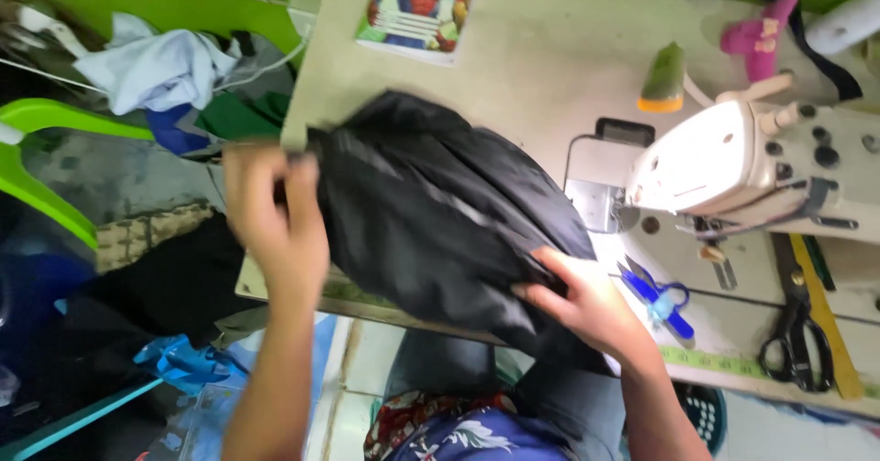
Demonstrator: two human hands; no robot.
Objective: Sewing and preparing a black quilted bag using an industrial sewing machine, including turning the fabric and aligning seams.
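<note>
One piece of black fabric [440, 214] lies bunched on the sewing table [550, 67], and two hands work it. Its long axis runs on a slant, from the table's left edge down toward the near edge, where its lower end spills over. The left hand [273, 214] is closed on the fabric's upper left end at the table's left edge — blurred, so the finger hold is unclear. The right hand [587, 301] pinches the lower right end at the near edge. One white sewing machine [724, 163] stands to the right of the fabric. One pair of blue snips [655, 296] lies just beside the right hand — one pair of black scissors [799, 328] sits further right. The far middle of the table is bare.
</note>
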